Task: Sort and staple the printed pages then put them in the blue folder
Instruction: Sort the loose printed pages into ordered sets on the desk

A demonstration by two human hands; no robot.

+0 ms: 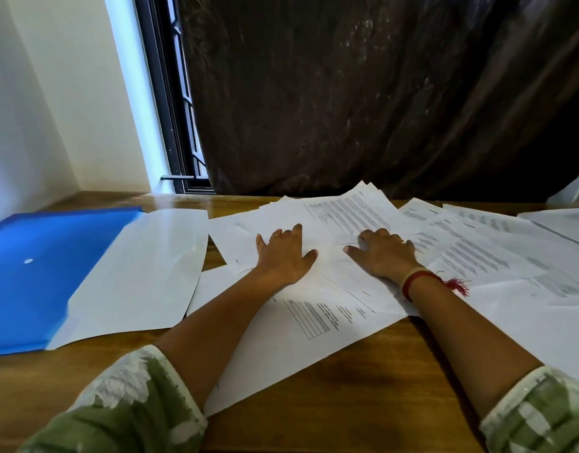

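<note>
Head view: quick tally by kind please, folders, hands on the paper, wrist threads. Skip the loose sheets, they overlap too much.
Folders: 1, the blue folder
Hands: 2, the left hand and the right hand, both flat on the printed pages
Wrist threads: 1, the red wrist thread
Total: 4

Folder (pixel 36 266) at left on table (pixel 363 387), blank sheets (pixel 144 273) overlapping its right edge, printed pages (pixel 461 256) spread across centre and right, left hand (pixel 283 256) and right hand (pixel 382 255) resting on them side by side, curtain (pixel 347 93) behind table, window (pixel 180 125) behind left.
</note>
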